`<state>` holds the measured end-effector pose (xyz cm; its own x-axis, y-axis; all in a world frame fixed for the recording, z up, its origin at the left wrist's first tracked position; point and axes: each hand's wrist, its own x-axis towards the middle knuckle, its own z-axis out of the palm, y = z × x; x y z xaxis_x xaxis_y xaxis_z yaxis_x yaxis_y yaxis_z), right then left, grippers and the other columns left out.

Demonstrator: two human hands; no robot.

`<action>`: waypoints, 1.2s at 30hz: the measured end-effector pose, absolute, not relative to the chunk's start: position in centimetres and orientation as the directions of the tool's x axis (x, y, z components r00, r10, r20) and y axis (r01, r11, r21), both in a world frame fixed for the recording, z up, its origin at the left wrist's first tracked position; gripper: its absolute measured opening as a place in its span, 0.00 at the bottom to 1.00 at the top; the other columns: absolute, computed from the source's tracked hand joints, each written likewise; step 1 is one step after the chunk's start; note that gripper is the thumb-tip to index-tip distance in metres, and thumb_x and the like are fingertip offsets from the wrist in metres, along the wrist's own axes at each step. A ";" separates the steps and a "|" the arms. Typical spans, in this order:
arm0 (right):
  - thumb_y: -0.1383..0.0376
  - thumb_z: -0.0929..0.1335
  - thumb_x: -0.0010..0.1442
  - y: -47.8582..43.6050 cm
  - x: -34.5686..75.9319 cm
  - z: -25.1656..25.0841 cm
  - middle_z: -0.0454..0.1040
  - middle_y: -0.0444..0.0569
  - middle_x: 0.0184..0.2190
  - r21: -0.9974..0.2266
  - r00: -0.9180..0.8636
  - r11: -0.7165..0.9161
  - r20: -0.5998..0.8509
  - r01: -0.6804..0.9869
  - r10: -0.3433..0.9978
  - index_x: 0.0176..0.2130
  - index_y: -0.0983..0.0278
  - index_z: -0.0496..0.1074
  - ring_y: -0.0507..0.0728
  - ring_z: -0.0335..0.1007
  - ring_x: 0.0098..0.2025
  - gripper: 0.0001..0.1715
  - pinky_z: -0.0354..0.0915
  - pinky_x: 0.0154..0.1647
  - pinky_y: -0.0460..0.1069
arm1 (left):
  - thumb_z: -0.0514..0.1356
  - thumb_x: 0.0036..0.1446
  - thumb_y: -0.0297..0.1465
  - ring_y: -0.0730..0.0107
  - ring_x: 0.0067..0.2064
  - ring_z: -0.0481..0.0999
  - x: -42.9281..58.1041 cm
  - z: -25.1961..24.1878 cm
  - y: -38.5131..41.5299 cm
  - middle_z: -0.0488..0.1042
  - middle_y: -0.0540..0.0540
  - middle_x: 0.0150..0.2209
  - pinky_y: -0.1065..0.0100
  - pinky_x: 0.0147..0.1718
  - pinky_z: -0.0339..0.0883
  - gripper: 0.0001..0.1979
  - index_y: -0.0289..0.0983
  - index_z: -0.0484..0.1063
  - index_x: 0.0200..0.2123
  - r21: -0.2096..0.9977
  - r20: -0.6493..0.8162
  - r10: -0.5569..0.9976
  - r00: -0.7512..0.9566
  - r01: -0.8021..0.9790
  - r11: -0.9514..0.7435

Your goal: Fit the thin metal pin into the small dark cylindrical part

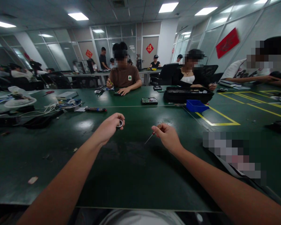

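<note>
My left hand [112,126] is raised over the green table, its fingers curled around a small silvery ring [119,123]. What kind of part the ring is, I cannot make out. To the right, my right hand [166,136] grips a thin screwdriver [149,138] by its reddish handle, mostly hidden in the fingers. The metal shaft points down and to the left, toward the table. Nothing joins the two hands; a gap of bare tabletop lies between them. Farther off, beyond both hands, a hard drive [149,101] lies with its green circuit board showing.
A blue bin [196,106] stands before a black tray [188,94]. A dark electric screwdriver-like tool [95,109] and white cables [45,109] lie at left. Across the table [121,175], a person in a brown shirt [124,76] works. Yellow tape [221,124] marks the right side.
</note>
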<state>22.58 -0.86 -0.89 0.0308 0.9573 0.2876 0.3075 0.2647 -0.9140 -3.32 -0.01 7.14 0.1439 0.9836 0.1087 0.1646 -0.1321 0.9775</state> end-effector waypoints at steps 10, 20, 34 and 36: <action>0.50 0.71 0.57 -1.0 22.2 -0.7 0.70 0.43 0.21 -0.970 0.074 0.240 0.238 -0.020 0.968 0.28 0.61 0.73 0.54 0.67 0.26 0.18 0.63 0.31 0.51 | 0.58 0.57 0.24 0.56 0.48 0.72 0.3 0.3 -0.4 0.71 0.38 0.48 0.55 0.50 0.64 0.18 0.37 0.65 0.51 0.727 0.144 0.931 0.337 0.602 -0.330; 0.51 0.74 0.54 -1.1 22.0 -0.7 0.80 0.49 0.32 -0.963 0.044 0.242 0.238 -0.120 0.970 0.37 0.60 0.78 0.58 0.76 0.35 0.17 0.70 0.40 0.55 | 0.61 0.59 0.24 0.60 0.55 0.72 -0.4 -0.9 0.1 0.73 0.44 0.54 0.56 0.58 0.64 0.20 0.41 0.69 0.54 0.704 0.265 0.889 0.373 0.555 -0.443; 0.54 0.68 0.62 -1.3 22.2 -0.4 0.79 0.50 0.33 -0.934 0.048 0.327 0.336 0.142 0.941 0.38 0.62 0.75 0.56 0.74 0.33 0.14 0.69 0.36 0.53 | 0.62 0.61 0.28 0.59 0.59 0.71 -0.5 -1.1 0.3 0.75 0.46 0.57 0.54 0.62 0.60 0.19 0.42 0.72 0.56 0.670 0.309 0.873 0.377 0.565 -0.481; 0.54 0.68 0.62 -1.3 22.2 -0.4 0.79 0.51 0.33 -0.933 0.053 0.321 0.333 0.163 0.941 0.38 0.63 0.75 0.56 0.73 0.32 0.15 0.69 0.36 0.53 | 0.62 0.61 0.28 0.58 0.60 0.71 -0.5 -1.1 0.3 0.75 0.46 0.57 0.53 0.62 0.60 0.19 0.43 0.71 0.56 0.665 0.310 0.874 0.373 0.572 -0.480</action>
